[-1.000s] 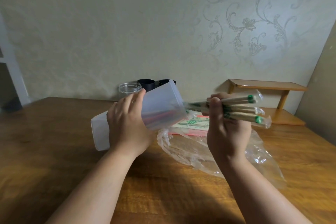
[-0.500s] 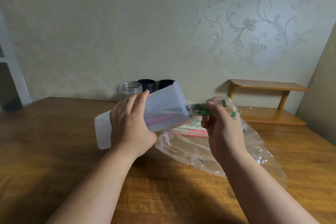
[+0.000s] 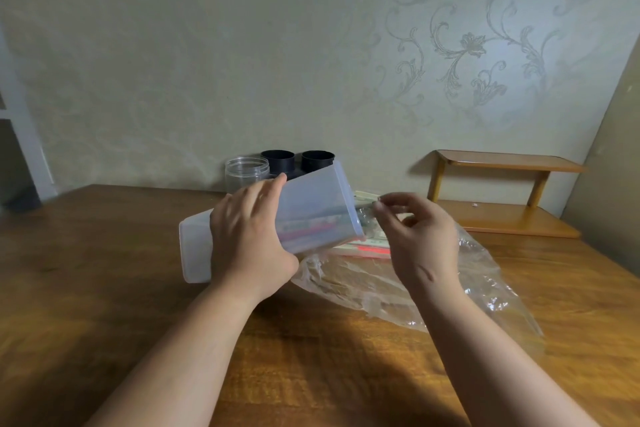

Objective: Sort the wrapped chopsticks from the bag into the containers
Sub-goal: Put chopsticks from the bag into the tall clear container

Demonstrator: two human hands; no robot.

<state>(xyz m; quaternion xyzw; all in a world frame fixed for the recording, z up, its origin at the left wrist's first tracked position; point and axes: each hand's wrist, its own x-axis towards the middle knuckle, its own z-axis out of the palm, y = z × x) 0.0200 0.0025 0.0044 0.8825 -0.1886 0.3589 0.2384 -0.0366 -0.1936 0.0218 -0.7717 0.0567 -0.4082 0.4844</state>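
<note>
your left hand (image 3: 249, 236) grips the tilted translucent container (image 3: 318, 204); the wrapped chopsticks (image 3: 311, 227) have just slid inside. your right hand (image 3: 419, 239) curls at its mouth, pinch unclear. more wait in the plastic bag (image 3: 485, 274).

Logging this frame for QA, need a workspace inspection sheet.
Surface: wooden table.
Job's things: container tilted, mouth toward the right hand, wrapped chopsticks inside; bag lying on the table, more packs in it.
Clutter: clear jar, two black cups, at the back edge.
Grippers: left hand grips the container; right hand curled at its mouth, grip unclear.
Cables: nothing seen.
Surroundings: patterned wall, wooden shelf at right.
</note>
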